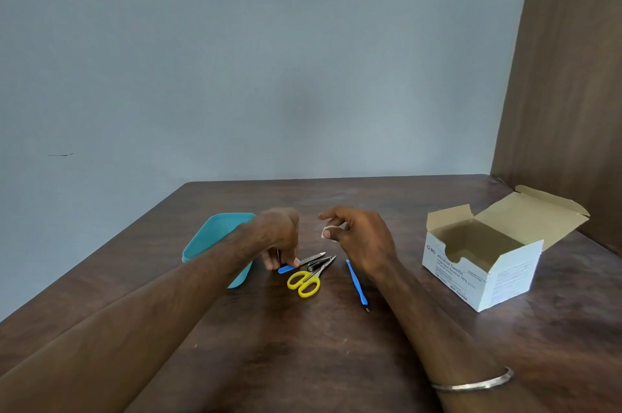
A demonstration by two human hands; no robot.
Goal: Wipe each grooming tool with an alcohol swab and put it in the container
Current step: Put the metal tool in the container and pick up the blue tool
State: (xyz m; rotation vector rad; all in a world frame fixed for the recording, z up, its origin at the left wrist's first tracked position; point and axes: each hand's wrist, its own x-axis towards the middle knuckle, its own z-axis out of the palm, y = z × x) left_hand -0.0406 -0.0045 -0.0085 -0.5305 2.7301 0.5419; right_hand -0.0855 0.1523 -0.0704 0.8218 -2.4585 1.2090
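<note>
Small grooming tools lie in a cluster on the brown table: yellow-handled scissors point(304, 281), a metal nail clipper point(314, 265), and a blue-handled nail file point(299, 264) with its metal blade pointing right. My left hand point(277, 237) pinches the file's blue handle at the table surface. My right hand point(360, 241) hovers just right of the cluster and pinches a small white alcohol swab point(327, 231) in its fingertips. A thin blue cuticle tool point(356, 284) lies below my right hand. The teal container point(208, 237) stands left of the tools, partly hidden by my left forearm.
An open white box of alcohol swabs point(484, 264) stands at the right, its flap raised toward a brown wooden panel point(572, 76). The table's left edge runs diagonally past the container. A metal bangle point(474, 384) circles my right wrist.
</note>
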